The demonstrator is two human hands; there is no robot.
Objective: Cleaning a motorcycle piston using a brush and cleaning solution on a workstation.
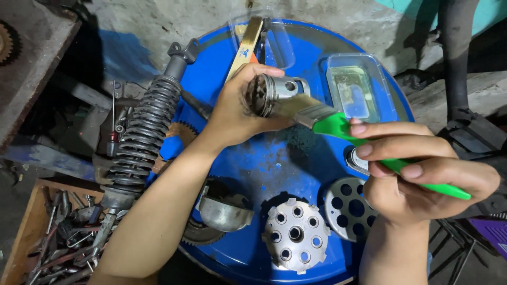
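Note:
My left hand (232,111) grips a metal engine piston (274,92) held above the blue drum top (253,163), its dark crown facing me. My right hand (417,169) holds a paintbrush with a green handle (343,126), and its bristles touch the side of the piston. Below my hands on the drum lie a silver clutch hub with holes (294,235), a round perforated plate (351,207) and a curved metal part (224,214).
A black coil shock absorber (145,126) leans across the drum's left edge. A clear plastic tray with liquid (356,87) sits at the back right, a second brush (245,45) behind it. A wooden box of tools (58,237) stands lower left.

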